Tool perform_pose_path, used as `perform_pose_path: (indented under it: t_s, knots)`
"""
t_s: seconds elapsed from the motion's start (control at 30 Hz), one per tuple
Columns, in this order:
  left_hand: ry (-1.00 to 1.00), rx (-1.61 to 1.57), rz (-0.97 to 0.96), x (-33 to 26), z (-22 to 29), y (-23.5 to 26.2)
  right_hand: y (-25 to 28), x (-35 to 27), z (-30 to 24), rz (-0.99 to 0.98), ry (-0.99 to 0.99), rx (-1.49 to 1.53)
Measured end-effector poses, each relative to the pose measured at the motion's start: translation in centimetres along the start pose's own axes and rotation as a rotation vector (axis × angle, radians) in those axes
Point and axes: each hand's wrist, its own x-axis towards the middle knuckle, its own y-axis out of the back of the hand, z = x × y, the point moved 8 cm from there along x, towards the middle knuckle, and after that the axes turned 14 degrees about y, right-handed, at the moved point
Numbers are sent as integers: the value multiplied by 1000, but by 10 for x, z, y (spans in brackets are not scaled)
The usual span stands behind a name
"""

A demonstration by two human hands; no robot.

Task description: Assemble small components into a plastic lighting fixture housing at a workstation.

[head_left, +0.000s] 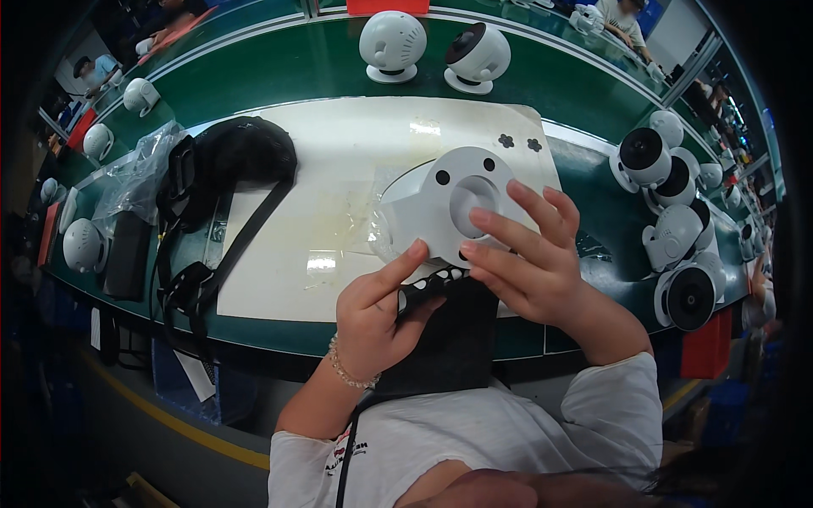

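A white camera with a round base (501,169) lies tipped over on the pale mat, its base facing up. Dark round pads (443,177) sit near the rim of that base, around a recessed centre. My left hand (377,317) is closed on a black sheet of round pads (423,290) with white round gaps, and its index fingertip reaches the camera's near edge. My right hand (533,254) rests on the base with fingers spread, its lower fingertips beside a pad at the near rim. Its grip beneath is hidden.
A pale mat (279,254) covers the green bench. Black straps and a pouch (246,152) lie left, beside a clear plastic bag (140,173). White cameras stand at the back (392,42) and crowd the right side (677,229). Two dark flower-shaped pieces (506,140) lie on the mat's far corner.
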Motion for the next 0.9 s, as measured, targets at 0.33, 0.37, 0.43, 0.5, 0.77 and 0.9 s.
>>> perform_pose_path:
  t_s: [0.33,0.37,0.43,0.5,0.77,0.9]
  knots:
    - [-3,15,-10,-2,-3,-2,-11,17,-15,31,30,227]
    - [-19,16,4,-1,-2,-1,-8,14,-18,55,80,199]
    - [-35,15,16,-1,0,0,-2,4,-10,113,36,218]
    - [-37,40,14,-2,-1,0,4,-8,20,166,-175,283]
    - [37,57,0,-3,-5,-3,-6,-37,45,168,-425,511]
    - [-13,96,11,-3,-2,-3,0,-38,43,156,-360,312]
